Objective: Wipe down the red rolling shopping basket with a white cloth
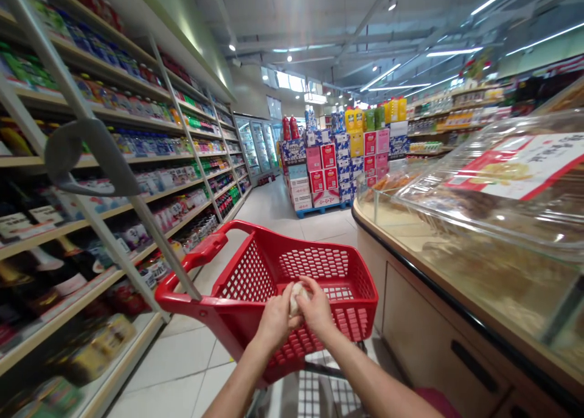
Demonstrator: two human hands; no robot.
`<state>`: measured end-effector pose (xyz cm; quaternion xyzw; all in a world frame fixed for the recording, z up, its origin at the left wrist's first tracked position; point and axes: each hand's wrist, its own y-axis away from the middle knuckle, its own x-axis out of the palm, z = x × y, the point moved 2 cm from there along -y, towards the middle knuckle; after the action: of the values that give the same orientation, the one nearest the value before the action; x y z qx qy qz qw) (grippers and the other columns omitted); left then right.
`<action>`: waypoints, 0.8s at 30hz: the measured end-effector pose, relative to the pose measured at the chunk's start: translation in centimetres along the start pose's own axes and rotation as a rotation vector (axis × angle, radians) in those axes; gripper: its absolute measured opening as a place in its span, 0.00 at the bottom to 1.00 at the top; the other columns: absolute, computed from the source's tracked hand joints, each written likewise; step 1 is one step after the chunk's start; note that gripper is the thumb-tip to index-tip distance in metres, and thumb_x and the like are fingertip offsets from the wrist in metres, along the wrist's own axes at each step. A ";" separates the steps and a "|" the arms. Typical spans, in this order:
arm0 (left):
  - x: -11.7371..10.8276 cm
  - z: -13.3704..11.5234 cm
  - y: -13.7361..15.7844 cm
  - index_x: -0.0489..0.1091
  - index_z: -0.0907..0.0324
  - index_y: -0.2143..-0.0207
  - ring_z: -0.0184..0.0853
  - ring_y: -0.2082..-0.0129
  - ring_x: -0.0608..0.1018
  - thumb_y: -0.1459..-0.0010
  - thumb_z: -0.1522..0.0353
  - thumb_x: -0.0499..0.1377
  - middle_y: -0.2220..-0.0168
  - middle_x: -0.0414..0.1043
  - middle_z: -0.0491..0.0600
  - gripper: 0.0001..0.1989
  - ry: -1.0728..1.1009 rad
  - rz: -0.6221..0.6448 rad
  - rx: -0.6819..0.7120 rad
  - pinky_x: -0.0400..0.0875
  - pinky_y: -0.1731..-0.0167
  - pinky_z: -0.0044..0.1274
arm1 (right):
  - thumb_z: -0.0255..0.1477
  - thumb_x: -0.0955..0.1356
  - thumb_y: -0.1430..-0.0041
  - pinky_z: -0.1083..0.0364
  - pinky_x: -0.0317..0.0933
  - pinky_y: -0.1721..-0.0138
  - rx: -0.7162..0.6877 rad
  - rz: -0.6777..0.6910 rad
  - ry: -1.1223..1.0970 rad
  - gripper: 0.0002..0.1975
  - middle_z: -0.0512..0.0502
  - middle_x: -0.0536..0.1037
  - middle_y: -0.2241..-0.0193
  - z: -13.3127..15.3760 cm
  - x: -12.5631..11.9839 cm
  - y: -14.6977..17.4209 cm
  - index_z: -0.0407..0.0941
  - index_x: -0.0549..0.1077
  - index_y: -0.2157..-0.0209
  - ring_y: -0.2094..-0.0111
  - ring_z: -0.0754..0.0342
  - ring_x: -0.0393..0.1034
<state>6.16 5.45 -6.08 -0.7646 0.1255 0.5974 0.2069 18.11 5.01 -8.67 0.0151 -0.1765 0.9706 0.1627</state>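
Note:
Both my hands are closed around a small, whitish, rounded lump [297, 297], and its kind is too unclear to name. My left hand [275, 316] wraps it from one side, while my right hand [318, 308] presses on it from the other with the fingers curled over the top. They are held at the near side of a red plastic shopping basket [371, 293] on a cart. Slotted walls and part of the floor show inside the basket. A grey handle [93, 156] on metal bars rises at the basket's left.
Shelves [137, 156] of bottles and packs line the left. Stacked drink cartons [323, 168] stand on a blue pallet [326, 210] ahead. At right, a wood-panelled counter [410, 308] carries a clear clamshell pack [515, 217]. Glass-door fridges [258, 141] stand far back along the tiled floor.

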 end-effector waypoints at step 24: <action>0.5 -0.5 0.5 0.69 0.57 0.70 0.35 0.68 0.69 0.44 0.68 0.47 0.72 0.71 0.46 0.11 -0.337 -0.283 0.089 0.53 0.62 0.28 | 0.18 0.61 0.51 0.51 0.56 0.51 -0.368 0.326 0.880 0.20 0.43 0.67 0.50 -2.1 -10.9 -1.0 0.48 0.70 0.57 0.50 0.53 0.61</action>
<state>6.55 4.83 -6.52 -0.6542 0.0066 0.6754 0.3402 28.78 3.26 -11.24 -0.4524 -0.2593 0.8506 0.0680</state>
